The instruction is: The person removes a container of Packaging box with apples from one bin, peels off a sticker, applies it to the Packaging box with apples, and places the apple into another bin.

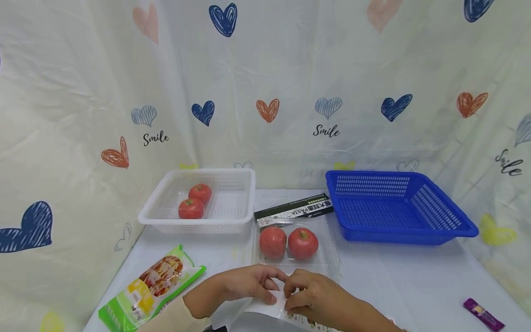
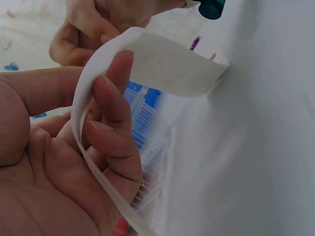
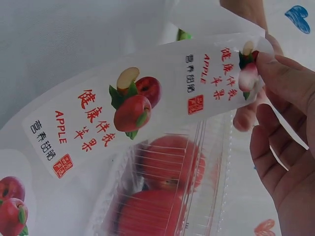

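A long white strip of apple stickers, printed with red apples and "APPLE", runs between both hands. My left hand holds the strip, its plain back passing between thumb and fingers in the left wrist view. At the strip's end, my right hand pinches the last sticker by its edge, the thumb over its apple picture. Just beyond the hands lies a clear plastic box holding two red apples, side by side.
Back left stands a white basket with two apples in clear packaging. A blue basket stands back right, a black-and-white pasta box between them. A green food bag lies left, a small purple packet right.
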A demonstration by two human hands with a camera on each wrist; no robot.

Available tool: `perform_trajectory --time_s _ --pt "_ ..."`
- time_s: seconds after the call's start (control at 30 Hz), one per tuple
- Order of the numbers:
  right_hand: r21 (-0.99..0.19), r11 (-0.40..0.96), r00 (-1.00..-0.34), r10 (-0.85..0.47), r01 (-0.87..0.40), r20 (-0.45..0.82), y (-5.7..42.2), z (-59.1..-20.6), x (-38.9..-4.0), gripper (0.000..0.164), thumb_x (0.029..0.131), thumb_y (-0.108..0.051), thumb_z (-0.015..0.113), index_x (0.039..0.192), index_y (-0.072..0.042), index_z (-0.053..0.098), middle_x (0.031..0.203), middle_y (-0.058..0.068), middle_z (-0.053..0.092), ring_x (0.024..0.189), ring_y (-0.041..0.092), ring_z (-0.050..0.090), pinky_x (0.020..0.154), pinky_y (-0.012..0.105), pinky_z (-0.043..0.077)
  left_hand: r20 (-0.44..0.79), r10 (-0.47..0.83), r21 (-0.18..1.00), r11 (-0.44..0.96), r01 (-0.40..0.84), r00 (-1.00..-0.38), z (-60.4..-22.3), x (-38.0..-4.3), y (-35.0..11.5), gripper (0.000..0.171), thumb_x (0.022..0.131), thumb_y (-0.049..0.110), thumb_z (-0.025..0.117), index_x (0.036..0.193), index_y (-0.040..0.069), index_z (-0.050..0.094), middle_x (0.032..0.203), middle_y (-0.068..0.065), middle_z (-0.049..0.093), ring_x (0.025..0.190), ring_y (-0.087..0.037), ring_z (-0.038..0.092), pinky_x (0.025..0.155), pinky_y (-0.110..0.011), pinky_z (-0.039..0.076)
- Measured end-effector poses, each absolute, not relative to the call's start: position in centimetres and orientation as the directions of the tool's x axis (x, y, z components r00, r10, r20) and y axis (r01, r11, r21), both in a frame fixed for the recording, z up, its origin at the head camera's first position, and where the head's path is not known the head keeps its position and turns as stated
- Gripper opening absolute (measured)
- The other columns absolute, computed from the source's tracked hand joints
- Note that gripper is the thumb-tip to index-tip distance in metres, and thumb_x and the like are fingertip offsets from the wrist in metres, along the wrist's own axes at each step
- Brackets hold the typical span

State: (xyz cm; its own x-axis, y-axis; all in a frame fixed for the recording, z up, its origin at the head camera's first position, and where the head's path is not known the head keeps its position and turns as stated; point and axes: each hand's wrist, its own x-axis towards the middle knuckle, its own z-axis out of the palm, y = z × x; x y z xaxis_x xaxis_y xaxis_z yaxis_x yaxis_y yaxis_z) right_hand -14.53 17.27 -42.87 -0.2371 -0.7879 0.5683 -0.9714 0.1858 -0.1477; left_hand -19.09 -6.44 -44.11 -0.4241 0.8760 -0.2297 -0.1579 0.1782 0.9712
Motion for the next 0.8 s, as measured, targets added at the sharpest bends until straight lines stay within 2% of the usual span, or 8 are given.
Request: perform_trajectory --time_s 0.13,0.23,0.33,0.47,0.63,0.8 --pt "-0.150 0.192 -0.244 -0.791 -0.970 0.561 17.6 -42.8 -14.3 0.005 0.083 -0.019 0.078 0.088 -0.021 0.076 0.096 -0.009 0.057 0.089 0.003 0.054 0.080 0.010 0.044 -0.222 0.862 0.974 0.213 -0.073 -0.456 -44.2 -19.2 -6.8 0.037 0.087 -0.007 0.062 0.124 -0.002 0.060 0.095 -0.007 0.071 0.079 -0.005 0.059 0.072 -0.018 0.047" --pt "-0.149 0.191 -0.242 -0.792 -0.970 0.561 18.0 -42.8 -14.2 0.003 0.085 -0.019 0.076 0.087 -0.021 0.075 0.096 -0.008 0.057 0.090 0.003 0.054 0.080 0.010 0.044 -0.218 0.839 0.968 0.251 -0.002 -0.498 -44.0 -19.1 -7.1 0.027 0.086 -0.005 0.066 0.113 0.000 0.067 0.086 0.002 0.068 0.075 -0.004 0.056 0.067 -0.017 0.044" --pt "-0.150 0.194 -0.245 -0.794 -0.969 0.556 18.4 -42.9 -14.1 0.003 0.086 -0.017 0.076 0.086 -0.020 0.075 0.096 -0.008 0.057 0.089 0.002 0.053 0.080 0.009 0.044 -0.220 0.821 0.958 0.285 0.044 -0.527 -43.9 -19.0 -7.5 0.022 0.086 -0.003 0.068 0.107 0.002 0.070 0.080 0.002 0.066 0.072 -0.004 0.054 0.064 -0.017 0.042" --pt "-0.166 0.207 -0.265 -0.796 -0.964 0.544 19.0 -43.0 -13.9 0.005 0.085 -0.016 0.077 0.086 -0.021 0.075 0.095 -0.010 0.057 0.088 0.001 0.053 0.080 0.009 0.043 -0.242 0.810 0.943 0.325 0.066 -0.534 -44.3 -18.7 -7.9 0.019 0.086 -0.001 0.069 0.104 0.005 0.070 0.076 0.002 0.065 0.069 -0.004 0.053 0.063 -0.017 0.041" --pt "-0.183 0.214 -0.280 -0.792 -0.959 0.542 19.7 -43.1 -13.7 0.004 0.090 -0.021 0.072 0.086 -0.021 0.075 0.096 -0.010 0.056 0.088 0.001 0.052 0.080 0.009 0.042 -0.270 0.795 0.929 0.364 0.070 -0.544 -45.1 -18.4 -8.4 0.018 0.087 -0.001 0.069 0.103 0.007 0.070 0.074 0.002 0.064 0.067 -0.005 0.052 0.062 -0.018 0.040" --pt "-0.171 0.200 -0.262 -0.789 -0.965 0.556 20.3 -43.2 -13.8 0.004 0.084 -0.017 0.077 0.086 -0.020 0.074 0.097 -0.010 0.056 0.090 0.002 0.054 0.080 0.011 0.044 -0.276 0.784 0.918 0.386 0.088 -0.556 -46.0 -18.1 -8.9 0.018 0.086 0.001 0.070 0.102 0.009 0.070 0.075 0.002 0.065 0.067 -0.006 0.053 0.064 -0.018 0.042"
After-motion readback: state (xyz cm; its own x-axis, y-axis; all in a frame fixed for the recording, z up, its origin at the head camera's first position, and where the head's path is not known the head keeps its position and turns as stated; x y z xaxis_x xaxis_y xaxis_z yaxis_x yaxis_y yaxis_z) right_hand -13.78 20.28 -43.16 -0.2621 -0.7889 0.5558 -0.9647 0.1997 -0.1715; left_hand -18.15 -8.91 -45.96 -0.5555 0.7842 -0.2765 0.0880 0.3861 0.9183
